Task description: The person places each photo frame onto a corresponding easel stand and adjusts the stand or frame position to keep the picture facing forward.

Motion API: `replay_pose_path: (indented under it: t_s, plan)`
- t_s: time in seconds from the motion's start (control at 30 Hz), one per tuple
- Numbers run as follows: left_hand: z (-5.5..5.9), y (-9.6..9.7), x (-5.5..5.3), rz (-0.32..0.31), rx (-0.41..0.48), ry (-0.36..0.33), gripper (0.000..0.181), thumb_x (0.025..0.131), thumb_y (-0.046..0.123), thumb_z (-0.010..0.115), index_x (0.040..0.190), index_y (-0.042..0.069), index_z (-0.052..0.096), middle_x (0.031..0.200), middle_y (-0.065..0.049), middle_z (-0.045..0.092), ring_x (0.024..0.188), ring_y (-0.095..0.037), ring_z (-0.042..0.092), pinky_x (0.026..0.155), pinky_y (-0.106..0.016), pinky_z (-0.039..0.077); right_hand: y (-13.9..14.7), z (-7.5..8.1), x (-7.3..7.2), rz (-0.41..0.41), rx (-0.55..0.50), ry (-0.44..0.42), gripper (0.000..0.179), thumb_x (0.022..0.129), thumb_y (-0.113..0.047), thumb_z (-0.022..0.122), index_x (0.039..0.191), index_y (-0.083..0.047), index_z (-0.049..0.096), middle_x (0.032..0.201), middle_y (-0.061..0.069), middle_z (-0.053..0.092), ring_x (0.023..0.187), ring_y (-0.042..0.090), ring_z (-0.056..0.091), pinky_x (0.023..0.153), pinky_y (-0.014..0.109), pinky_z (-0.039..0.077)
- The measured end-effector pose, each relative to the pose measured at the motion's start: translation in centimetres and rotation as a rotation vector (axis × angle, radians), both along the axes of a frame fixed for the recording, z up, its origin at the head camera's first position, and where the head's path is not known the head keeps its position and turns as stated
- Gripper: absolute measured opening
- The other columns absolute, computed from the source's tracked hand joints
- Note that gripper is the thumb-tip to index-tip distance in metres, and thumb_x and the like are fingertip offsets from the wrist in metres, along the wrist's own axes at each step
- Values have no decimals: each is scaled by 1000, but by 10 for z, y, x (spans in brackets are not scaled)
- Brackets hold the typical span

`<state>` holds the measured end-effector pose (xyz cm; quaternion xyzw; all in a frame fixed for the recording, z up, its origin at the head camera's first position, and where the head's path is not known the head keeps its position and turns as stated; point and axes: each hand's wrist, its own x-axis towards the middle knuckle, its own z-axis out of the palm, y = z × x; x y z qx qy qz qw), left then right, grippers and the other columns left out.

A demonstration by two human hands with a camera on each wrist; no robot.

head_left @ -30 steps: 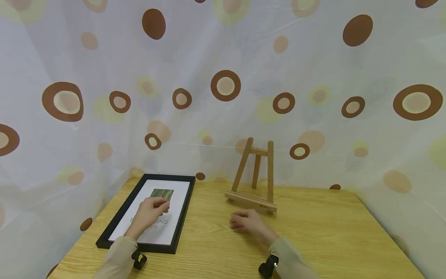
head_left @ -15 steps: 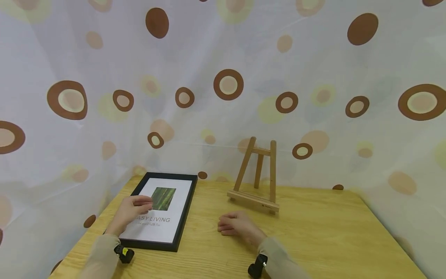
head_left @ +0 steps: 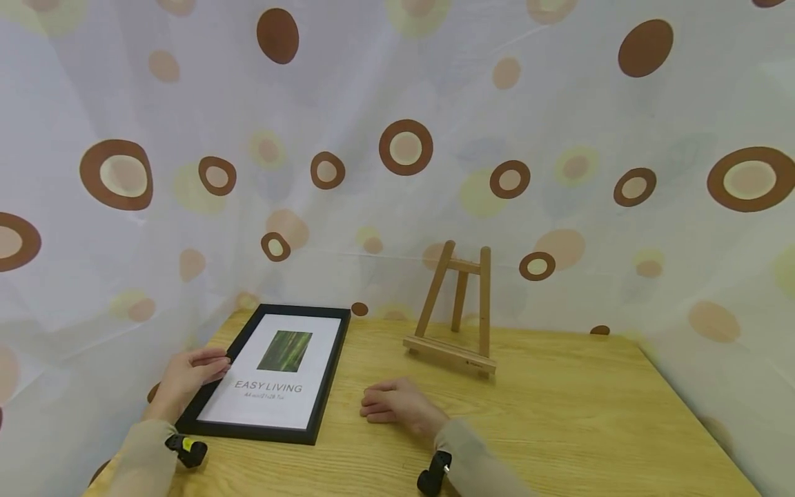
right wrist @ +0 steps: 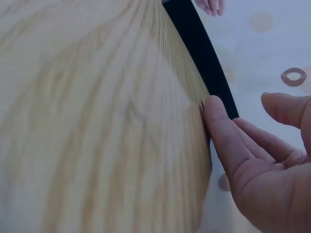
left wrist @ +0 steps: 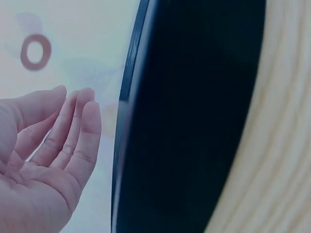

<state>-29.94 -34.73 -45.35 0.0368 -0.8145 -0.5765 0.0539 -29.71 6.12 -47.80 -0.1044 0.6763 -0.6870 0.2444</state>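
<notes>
A black picture frame (head_left: pixel 261 432) lies flat at the left of the table, its white sheet printed with a green picture and "EASY LIVING". My left hand (head_left: pixel 189 379) is at the frame's left side, fingers extended; in the left wrist view the hand (left wrist: pixel 53 150) appears apart from the black frame edge (left wrist: pixel 194 116), holding nothing. To the right of the frame, my right hand (head_left: pixel 400 407) is low over the wood with loosely bent, empty fingers. In the right wrist view, a gap shows between its thumb and fingers (right wrist: pixel 226 136).
A small wooden easel (head_left: pixel 450 352) stands upright at the back, right of the picture frame. The wooden table (head_left: pixel 559 414) meets a dotted curtain (head_left: pixel 348 83) at the back and sides. Each wrist wears a small black camera.
My left hand has moved left, from over the sheet to the frame's left edge. The right hand has moved left, away from the easel and closer to the frame. Frame and easel stay put.
</notes>
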Motion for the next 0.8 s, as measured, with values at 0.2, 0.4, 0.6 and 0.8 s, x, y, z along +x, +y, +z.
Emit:
replay_pose_path:
  t_s: [0.2, 0.4, 0.6, 0.8]
  plan:
    - [-9, -20, 3, 2, 48, 26, 53, 94, 4, 63, 132, -25, 41, 102, -5, 72, 80, 1, 66, 75, -19, 57, -15, -1, 4, 26, -26, -13, 39, 97, -9, 60, 128, 13, 56, 113, 24, 69, 98, 26, 71, 84, 36, 59]
    - [-14, -35, 5, -2, 97, -13, 55, 93, 3, 64, 132, -27, 39, 91, 12, 69, 80, 1, 66, 75, -18, 57, -29, -2, 6, 35, -59, -49, 37, 96, -8, 61, 127, 13, 57, 113, 23, 69, 99, 27, 71, 86, 38, 59]
    - [-13, -42, 8, -16, 124, -93, 56, 94, 2, 63, 134, -26, 36, 93, 11, 69, 81, 3, 65, 77, -18, 57, -43, -1, 10, 51, -83, -85, 38, 97, -7, 59, 129, 14, 54, 118, 23, 67, 104, 28, 69, 89, 41, 57]
    - [-13, -48, 9, -54, 37, -185, 50, 92, 5, 66, 128, -23, 48, 103, 0, 70, 84, 4, 61, 76, -18, 56, -52, 3, 14, 58, -78, -95, 42, 98, -6, 57, 134, 14, 50, 123, 23, 64, 111, 31, 66, 90, 42, 57]
